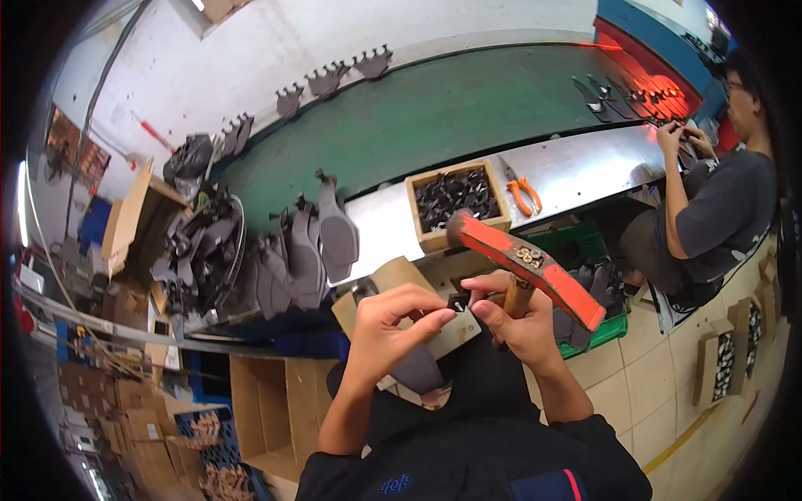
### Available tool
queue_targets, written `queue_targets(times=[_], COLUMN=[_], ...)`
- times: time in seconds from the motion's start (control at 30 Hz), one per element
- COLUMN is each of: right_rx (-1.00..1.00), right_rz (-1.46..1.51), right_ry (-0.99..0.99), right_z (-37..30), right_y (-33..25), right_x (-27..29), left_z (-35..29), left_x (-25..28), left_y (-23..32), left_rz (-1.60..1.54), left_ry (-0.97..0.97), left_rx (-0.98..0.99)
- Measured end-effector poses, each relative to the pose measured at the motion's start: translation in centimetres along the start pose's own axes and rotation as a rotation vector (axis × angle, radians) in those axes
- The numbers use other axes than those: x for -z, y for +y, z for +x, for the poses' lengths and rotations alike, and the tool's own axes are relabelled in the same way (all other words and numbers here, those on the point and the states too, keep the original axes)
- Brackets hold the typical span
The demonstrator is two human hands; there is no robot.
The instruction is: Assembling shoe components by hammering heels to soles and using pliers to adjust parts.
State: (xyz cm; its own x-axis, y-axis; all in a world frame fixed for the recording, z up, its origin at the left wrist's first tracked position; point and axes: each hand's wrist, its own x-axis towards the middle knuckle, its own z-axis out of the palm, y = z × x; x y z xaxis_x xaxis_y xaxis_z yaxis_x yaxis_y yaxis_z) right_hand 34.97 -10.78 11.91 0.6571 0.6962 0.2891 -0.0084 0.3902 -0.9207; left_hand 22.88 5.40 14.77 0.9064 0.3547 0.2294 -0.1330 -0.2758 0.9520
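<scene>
**Two hands meet at one small black piece (458,302), with one hammer (480,238) in the right**

Largest is one long green work surface (468,96), stretching across beyond the grip. One co-worker (723,204) sits to the right of it, hands raised together.

Next come the containers. One open cardboard box (309,401) stands low, left of the grip. One green crate (616,328), right of the grip and behind the hammer, contains gray pieces. One blue crate (219,453), farther out at lower left, bears two clusters of tan pieces. One wooden box (434,241), just beyond the grip, is filled with small black parts (455,196), too many and too tangled to count.

Several gray paddle-shaped pieces (338,234) lean overlapping at upper left of the grip; their exact number cannot be told. One pair of orange-handled pliers (530,199) lies right of the wooden box.

The left hand (388,326) has thumb and fingertips closed on the small black piece. The right hand (528,330) wraps the hammer's handle, its thumb and forefinger reaching the piece's right side; whether they touch it, I cannot tell.
</scene>
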Motion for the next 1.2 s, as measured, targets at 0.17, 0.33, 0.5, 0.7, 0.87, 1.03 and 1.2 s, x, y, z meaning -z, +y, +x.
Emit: queue_targets(times=[0.17,0.33,0.5,0.7,0.87,1.03,1.2], right_rx=[-0.041,-0.094,-0.05,-0.18,-0.229,-0.29,-0.377], right_rz=[0.066,0.096,0.077,-0.079,-0.181,-0.291,-0.466], right_ry=[-0.105,-0.19,-0.221,-0.172,-0.159,-0.312,-0.459], right_z=[-0.6,-1.4,-1.1,-0.8,2.3,6.3,8.2], right_y=[0.1,1.3,2.6,4.8,9.0,10.1,10.6], right_x=[-4.6,-6.6,-8.4,-9.2,-8.7,-9.2,-9.2], left_z=[-3.9,-6.9,-9.4,-8.6,-5.8,-5.2,-6.1], left_x=[1.7,3.5,2.3,1.4,4.6,6.9,5.7], left_y=[2.5,2.1,-1.4,-8.4,-13.0,-15.5,-15.0], left_rz=[0.356,0.25,-0.352,-0.175,0.664,0.559,0.548], left_ry=[0.201,0.283,0.375,0.471,0.744,0.562,0.625], left_rx=[-0.211,-0.168,0.141,0.158,0.019,0.075,0.022])
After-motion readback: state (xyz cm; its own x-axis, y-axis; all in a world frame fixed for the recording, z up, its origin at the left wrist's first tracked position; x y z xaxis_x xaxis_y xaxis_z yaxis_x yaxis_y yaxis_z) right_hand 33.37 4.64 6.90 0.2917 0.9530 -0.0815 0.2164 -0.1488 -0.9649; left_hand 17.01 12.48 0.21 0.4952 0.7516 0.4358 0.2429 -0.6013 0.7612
